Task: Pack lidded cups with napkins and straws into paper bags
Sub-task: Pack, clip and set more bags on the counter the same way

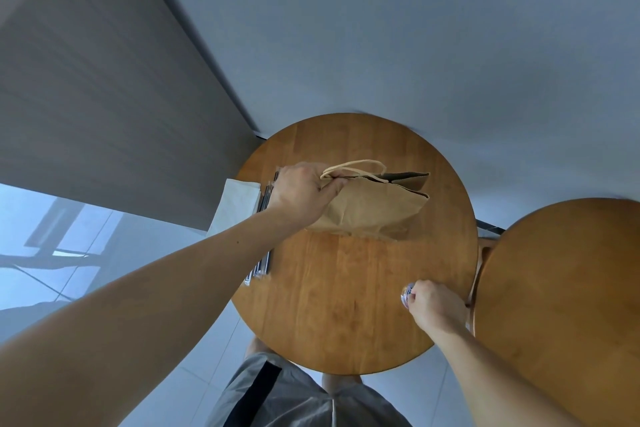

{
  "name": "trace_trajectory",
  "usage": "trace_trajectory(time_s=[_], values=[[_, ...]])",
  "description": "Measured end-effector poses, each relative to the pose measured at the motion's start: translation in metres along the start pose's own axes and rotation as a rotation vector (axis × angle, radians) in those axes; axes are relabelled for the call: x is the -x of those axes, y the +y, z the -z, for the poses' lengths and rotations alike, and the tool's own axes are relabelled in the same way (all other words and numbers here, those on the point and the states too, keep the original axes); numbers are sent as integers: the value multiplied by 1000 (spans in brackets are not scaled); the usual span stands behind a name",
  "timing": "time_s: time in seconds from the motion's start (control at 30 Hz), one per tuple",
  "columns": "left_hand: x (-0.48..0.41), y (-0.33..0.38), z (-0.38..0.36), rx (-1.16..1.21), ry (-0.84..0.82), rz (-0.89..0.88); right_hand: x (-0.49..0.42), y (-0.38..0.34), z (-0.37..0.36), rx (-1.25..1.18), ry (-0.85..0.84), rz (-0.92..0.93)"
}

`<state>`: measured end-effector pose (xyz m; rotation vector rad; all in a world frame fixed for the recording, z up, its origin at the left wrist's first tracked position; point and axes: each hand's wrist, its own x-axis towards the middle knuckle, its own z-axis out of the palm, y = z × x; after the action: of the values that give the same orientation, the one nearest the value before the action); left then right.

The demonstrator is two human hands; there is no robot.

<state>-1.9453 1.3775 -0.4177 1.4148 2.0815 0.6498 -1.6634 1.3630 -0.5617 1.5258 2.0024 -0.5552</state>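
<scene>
One paper bag (374, 208) sits toward the far edge of the round table (339, 305); its inside is not visible. Your left hand (301, 194) has its fingers curled round the bag's top rim, by the handle. One cup (407, 291) is near the right edge, your right hand (434, 305) clamped over it. Left edge: one stack of napkins (235, 208), with straws (263, 263) just beside, uncountable. A second table (561, 288) stands right.

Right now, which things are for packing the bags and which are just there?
For the job: paper bag in left hand, mostly hidden cup in right hand, napkins, straws.
Just there: second round table.
</scene>
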Motion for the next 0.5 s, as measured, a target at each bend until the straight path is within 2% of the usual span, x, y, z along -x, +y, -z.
trace_trajectory(time_s=[0.5], values=[[1, -1, -1, 13, -24, 16, 1, 4, -5, 27, 34, 12]])
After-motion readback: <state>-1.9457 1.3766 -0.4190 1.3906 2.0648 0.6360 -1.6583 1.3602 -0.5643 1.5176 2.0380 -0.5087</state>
